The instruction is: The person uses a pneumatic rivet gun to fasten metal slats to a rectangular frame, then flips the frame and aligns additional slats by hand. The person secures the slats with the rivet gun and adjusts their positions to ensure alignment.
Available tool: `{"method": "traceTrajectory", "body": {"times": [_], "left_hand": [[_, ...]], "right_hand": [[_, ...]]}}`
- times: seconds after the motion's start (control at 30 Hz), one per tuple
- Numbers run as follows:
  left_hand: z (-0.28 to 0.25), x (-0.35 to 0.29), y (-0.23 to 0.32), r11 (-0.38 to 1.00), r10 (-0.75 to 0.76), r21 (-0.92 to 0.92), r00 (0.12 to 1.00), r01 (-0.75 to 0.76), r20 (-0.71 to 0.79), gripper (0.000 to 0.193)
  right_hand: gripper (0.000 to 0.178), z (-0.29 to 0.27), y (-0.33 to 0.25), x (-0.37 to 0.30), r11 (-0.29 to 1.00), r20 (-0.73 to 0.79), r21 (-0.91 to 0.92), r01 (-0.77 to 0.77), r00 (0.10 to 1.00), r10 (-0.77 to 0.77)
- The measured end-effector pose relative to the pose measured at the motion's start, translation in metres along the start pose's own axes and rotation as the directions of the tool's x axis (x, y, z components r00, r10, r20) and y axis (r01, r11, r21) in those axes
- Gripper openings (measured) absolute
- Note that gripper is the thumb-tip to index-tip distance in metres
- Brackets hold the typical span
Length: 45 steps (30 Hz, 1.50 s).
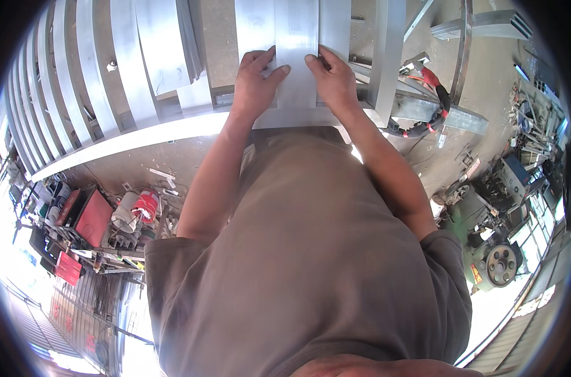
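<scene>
A flat, silvery metal bar runs away from me between my hands, its near end by the frame's front rail. My left hand is at its left edge, thumb on or close to the top face and fingers curled along the side. At the right edge, my right hand holds it in much the same way, with the thumb tip at the edge. The undersides of the fingers are hidden. Metal strips show on both sides of the bar, left and right.
Several parallel metal slats span the frame on the left. To the right are a square tube and a black cable with red bands. A red box stands behind on the left; a green machine with a wheel is on the right.
</scene>
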<state>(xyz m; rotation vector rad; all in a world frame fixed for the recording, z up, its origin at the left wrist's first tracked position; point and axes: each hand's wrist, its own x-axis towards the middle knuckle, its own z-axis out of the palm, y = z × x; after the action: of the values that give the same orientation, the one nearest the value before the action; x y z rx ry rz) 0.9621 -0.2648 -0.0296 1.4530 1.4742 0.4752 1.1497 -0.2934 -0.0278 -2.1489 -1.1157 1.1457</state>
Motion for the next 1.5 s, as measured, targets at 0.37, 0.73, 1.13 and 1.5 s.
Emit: {"method": "traceTrajectory", "body": {"times": [0.37, 0.73, 1.13, 1.5], "left_hand": [[0.010, 0.001, 0.004, 1.000, 0.026, 0.010, 0.995, -0.025, -0.101, 0.055], [0.009, 0.003, 0.005, 1.000, -0.009, 0.015, 0.996, 0.011, -0.085, 0.055], [0.011, 0.005, 0.005, 0.999, -0.041, 0.004, 0.997, 0.041, -0.061, 0.057], [-0.021, -0.022, 0.028, 1.000, -0.006, 0.007, 0.977, 0.008, -0.214, 0.047]], "right_hand": [[0.041, -0.001, -0.007, 0.004, 0.996, -0.072, -0.034, 0.078, 0.994, -0.080], [0.041, -0.001, -0.007, 0.003, 0.999, -0.078, -0.023, 0.030, 0.996, -0.032], [0.049, 0.000, -0.004, 0.005, 0.999, -0.073, 0.033, -0.002, 0.997, 0.004], [0.037, -0.019, -0.004, -0.007, 0.989, -0.165, 0.125, 0.082, 0.984, -0.061]]}}
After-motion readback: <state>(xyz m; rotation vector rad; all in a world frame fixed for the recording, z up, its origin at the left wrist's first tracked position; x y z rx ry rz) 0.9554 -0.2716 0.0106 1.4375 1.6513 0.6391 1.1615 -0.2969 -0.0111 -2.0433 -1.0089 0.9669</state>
